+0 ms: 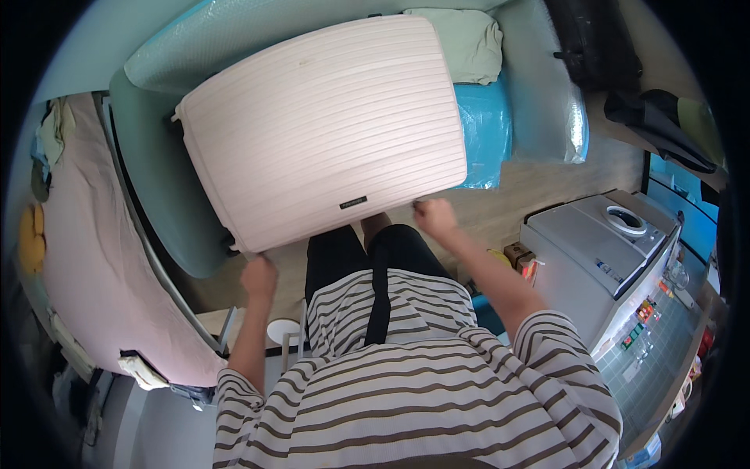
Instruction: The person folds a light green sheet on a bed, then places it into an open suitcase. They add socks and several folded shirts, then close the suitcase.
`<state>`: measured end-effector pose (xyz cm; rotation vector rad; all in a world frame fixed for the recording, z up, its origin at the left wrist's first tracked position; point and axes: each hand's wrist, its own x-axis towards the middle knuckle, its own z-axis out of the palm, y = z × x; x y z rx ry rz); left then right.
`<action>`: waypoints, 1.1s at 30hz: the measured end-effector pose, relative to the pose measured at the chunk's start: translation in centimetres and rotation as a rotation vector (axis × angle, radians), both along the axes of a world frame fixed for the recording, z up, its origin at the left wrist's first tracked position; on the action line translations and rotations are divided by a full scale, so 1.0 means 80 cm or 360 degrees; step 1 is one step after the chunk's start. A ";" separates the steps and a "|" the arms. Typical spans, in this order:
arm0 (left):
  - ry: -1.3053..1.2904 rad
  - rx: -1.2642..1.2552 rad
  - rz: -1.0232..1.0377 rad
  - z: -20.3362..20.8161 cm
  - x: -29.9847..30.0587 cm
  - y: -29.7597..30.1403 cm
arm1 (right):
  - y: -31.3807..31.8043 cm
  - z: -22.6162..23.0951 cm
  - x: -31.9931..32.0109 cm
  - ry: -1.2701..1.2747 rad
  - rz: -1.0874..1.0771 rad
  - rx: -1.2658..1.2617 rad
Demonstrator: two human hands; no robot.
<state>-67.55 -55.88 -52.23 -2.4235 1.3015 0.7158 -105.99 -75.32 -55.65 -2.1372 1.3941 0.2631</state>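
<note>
A large pale pink hard-shell suitcase [328,117] with ridged sides lies flat on a grey-green sofa [160,180], its near long edge facing me. Small dark wheels [232,244] show at its left end. My left hand [259,277] is closed at the near left corner, fingertips hidden against the edge. Further right along that same edge, my right hand [436,217] is curled into a fist. A small dark bit shows by its fingers, too small to make out.
Clear plastic covers the sofa's back and right arm [539,86]. A pale green cushion [461,47] and a blue plastic-wrapped pad [483,133] lie right of the suitcase. A bed with a pink sheet [101,234] stands left, a white washing machine [578,242] right.
</note>
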 end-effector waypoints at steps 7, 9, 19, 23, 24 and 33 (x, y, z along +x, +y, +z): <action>0.0450 -0.0390 0.0180 -0.027 -0.167 -0.072 | 0.091 0.005 0.196 -0.0414 0.0011 0.0098; 0.0440 -0.0408 0.0234 -0.018 -0.179 -0.075 | 0.080 0.002 0.197 -0.0290 0.0048 0.0240; 0.2030 -0.0329 0.1754 -0.069 -0.136 -0.049 | 0.000 -0.023 -0.011 -0.0276 -0.0891 0.0792; 0.2187 -0.0485 0.2340 -0.076 -0.138 -0.055 | -0.080 -0.007 -0.095 -0.0332 -0.1548 0.0698; 0.2189 -0.0582 0.2339 -0.081 -0.145 -0.059 | -0.104 -0.010 -0.119 -0.0258 -0.1578 0.0608; 0.2486 -0.0941 0.2925 -0.080 -0.186 -0.061 | -0.285 -0.057 -0.037 -0.1301 -0.1609 0.1123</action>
